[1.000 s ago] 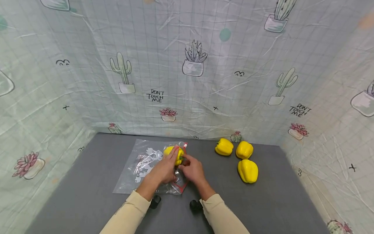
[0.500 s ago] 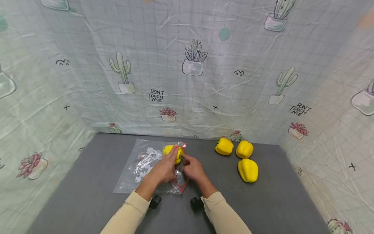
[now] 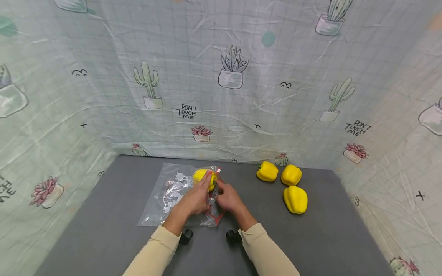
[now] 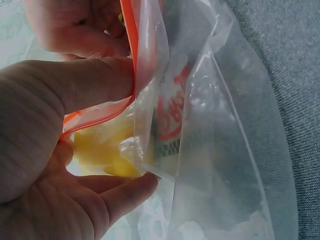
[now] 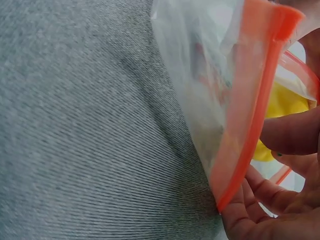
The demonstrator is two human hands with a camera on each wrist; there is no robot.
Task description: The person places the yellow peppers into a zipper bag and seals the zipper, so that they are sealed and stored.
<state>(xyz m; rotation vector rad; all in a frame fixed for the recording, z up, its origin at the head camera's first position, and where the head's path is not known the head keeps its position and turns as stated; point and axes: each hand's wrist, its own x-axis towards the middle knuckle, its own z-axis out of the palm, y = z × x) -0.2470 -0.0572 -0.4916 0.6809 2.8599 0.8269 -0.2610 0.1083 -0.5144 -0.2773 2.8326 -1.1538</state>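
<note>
A clear zip bag (image 3: 155, 209) with a red zip edge lies on the dark grey table. One yellow bell pepper (image 3: 200, 175) sits within its mouth, stem end toward the right hand. My left hand (image 3: 196, 199) grips the bag; in the left wrist view its thumb (image 4: 95, 82) lies against the red edge and its fingers reach under the pepper. With its index finger, my right hand (image 3: 228, 197) reaches to the pepper's stem end. In the right wrist view its thumb (image 5: 292, 132) is at the red edge, the other fingers bent lower down; whether they pinch the bag I cannot tell.
Three more yellow bell peppers stand grouped on the right of the table: one at the back left (image 3: 267, 171), one at the back right (image 3: 291, 175) and one nearer (image 3: 295, 199). A cactus-print cloth (image 3: 255, 96) encloses the table at the back and sides.
My right hand's thumb, seen beside the pepper a second ago, is now hidden in the head view. The head view has shifted slightly. Otherwise the hands, bag and peppers hold about the same places.
</note>
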